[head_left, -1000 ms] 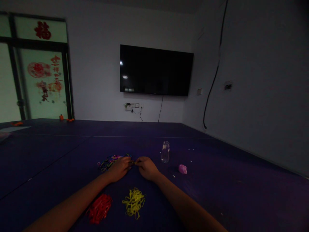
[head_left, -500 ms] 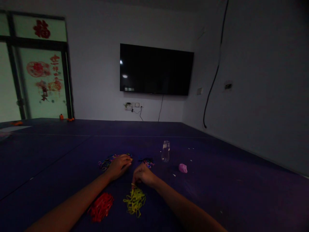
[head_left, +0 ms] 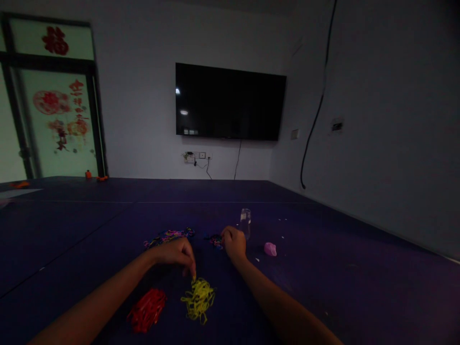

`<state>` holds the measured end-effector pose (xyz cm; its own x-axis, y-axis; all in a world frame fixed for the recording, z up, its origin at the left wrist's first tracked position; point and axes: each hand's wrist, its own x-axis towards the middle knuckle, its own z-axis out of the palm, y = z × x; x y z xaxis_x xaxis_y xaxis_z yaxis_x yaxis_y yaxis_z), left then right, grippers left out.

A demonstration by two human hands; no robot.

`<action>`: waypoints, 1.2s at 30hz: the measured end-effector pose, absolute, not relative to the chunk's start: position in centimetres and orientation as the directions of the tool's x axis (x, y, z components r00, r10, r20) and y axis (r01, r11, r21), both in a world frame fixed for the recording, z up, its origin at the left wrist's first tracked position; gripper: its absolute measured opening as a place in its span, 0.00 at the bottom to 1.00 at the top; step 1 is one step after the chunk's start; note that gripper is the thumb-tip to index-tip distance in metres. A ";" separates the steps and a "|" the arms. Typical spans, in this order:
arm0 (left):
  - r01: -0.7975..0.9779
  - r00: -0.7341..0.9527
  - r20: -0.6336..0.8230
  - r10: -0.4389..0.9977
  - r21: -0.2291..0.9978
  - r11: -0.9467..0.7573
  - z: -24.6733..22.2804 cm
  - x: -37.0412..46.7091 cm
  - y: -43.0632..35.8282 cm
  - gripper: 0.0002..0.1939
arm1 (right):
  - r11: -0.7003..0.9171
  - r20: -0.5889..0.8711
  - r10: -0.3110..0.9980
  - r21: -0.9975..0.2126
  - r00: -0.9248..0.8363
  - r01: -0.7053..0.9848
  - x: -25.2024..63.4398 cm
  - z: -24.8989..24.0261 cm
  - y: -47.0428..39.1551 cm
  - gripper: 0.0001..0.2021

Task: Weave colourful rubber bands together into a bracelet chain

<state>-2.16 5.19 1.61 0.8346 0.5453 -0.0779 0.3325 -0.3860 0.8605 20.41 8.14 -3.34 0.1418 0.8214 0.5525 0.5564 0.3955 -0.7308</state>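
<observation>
Red rubber bands [head_left: 146,309] lie in a small heap on the dark purple table [head_left: 359,287], at the left and close to the person. Just to the right of them lies a heap of yellow rubber bands [head_left: 198,299]. The left hand [head_left: 176,254] hangs over the top edge of the yellow heap. Its fingers point down and are pinched together on one yellow band at the tips. Behind this hand, farther away, a mixed pile of bands [head_left: 168,236] in many colours is spread out on the table. The right hand [head_left: 234,242] is farther back and a bit to the right. It is curled into a loose fist beside a little dark bunch of bands [head_left: 215,239], and it touches them; whether it holds any is too dark to tell. A clear bottle [head_left: 245,223] stands upright just behind the right hand. A small pink lump [head_left: 270,248] lies on the table to the right of that hand.
</observation>
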 end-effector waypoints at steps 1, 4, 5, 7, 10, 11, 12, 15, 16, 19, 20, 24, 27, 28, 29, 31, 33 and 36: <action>0.330 0.846 -0.114 0.521 0.879 -0.344 1.7 -2.2 4.9 0.09 | 0.370 0.572 0.802 -0.701 0.171 0.609 21.0 -3.3 8.2 0.13; 0.277 0.863 -0.135 0.487 0.932 -0.233 1.4 -2.3 4.5 0.10 | 0.296 0.604 0.765 -0.638 0.224 0.711 21.9 -3.2 8.5 0.14; 0.250 0.860 -0.121 0.496 0.947 -0.202 1.1 -2.4 4.6 0.11 | 0.263 0.591 0.772 -0.632 0.234 0.729 22.0 -3.2 8.5 0.14; 0.212 0.830 -0.088 0.550 0.963 -0.167 0.6 -2.5 5.0 0.13 | 0.200 0.543 0.804 -0.631 0.242 0.749 22.1 -3.1 8.6 0.13; 0.241 0.691 -0.016 0.722 0.947 -0.210 -0.4 -2.3 5.8 0.18 | 0.149 0.462 0.863 -0.621 0.206 0.769 21.9 -2.8 8.7 0.13; 0.262 0.601 0.055 0.798 0.929 -0.261 -0.7 -2.2 6.1 0.20 | 0.149 0.441 0.880 -0.610 0.178 0.778 21.8 -2.7 8.7 0.13; 0.302 0.504 0.144 0.852 0.894 -0.330 -1.0 -2.2 6.3 0.21 | 0.155 0.424 0.894 -0.597 0.146 0.787 21.7 -2.6 8.7 0.13; 0.555 0.298 0.444 0.845 0.640 -0.532 -2.0 -2.3 6.7 0.22 | 0.197 0.400 0.915 -0.546 0.047 0.814 21.5 -2.5 8.7 0.13; 0.639 0.280 0.544 0.791 0.509 -0.577 -2.3 -2.5 6.7 0.21 | 0.211 0.400 0.916 -0.523 0.019 0.825 21.5 -2.4 8.7 0.13; 0.712 0.440 0.655 0.614 0.161 -0.683 -2.9 -2.8 6.6 0.18 | 0.246 0.406 0.913 -0.455 -0.047 0.856 21.3 -2.3 8.7 0.13; 0.704 0.486 0.661 0.571 0.091 -0.704 -3.0 -2.9 6.6 0.16 | 0.256 0.404 0.912 -0.438 -0.066 0.862 21.3 -2.3 8.7 0.13; 0.660 0.584 0.643 0.495 -0.022 -0.751 -3.2 -2.8 6.8 0.11 | 0.341 0.378 0.908 -0.416 -0.180 0.843 20.9 -2.3 8.8 0.14; 0.672 0.565 0.641 0.519 0.006 -0.740 -3.4 -2.9 7.3 0.11 | 0.493 0.391 0.855 -0.412 -0.341 0.766 20.0 -2.6 8.8 0.16; 0.679 0.559 0.635 0.534 0.019 -0.734 -3.5 -3.0 7.4 0.11 | 0.543 0.409 0.827 -0.402 -0.386 0.737 19.6 -2.7 8.7 0.16; 0.684 0.558 0.624 0.547 0.028 -0.729 -3.6 -3.0 7.5 0.12 | 0.598 0.426 0.792 -0.392 -0.438 0.699 19.2 -2.9 8.7 0.17; 0.686 0.571 0.595 0.566 0.032 -0.727 -3.7 -3.1 7.7 0.14 | 0.698 0.467 0.711 -0.383 -0.526 0.604 18.4 -3.1 8.4 0.20; 0.674 0.601 0.563 0.567 0.024 -0.738 -3.7 -3.0 7.8 0.16 | 0.776 0.519 0.628 -0.369 -0.580 0.512 18.0 -3.2 8.1 0.23; 0.639 0.663 0.500 0.558 0.012 -0.769 -3.5 -2.8 7.8 0.18 | 0.763 0.613 0.628 -0.362 -0.480 0.536 18.0 -3.0 7.6 0.22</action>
<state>-2.78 7.79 -3.48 0.6625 0.5579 0.4999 0.6388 -0.7692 0.0118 18.00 7.62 -2.97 -0.4797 0.6278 0.6129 0.5360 0.7628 -0.3618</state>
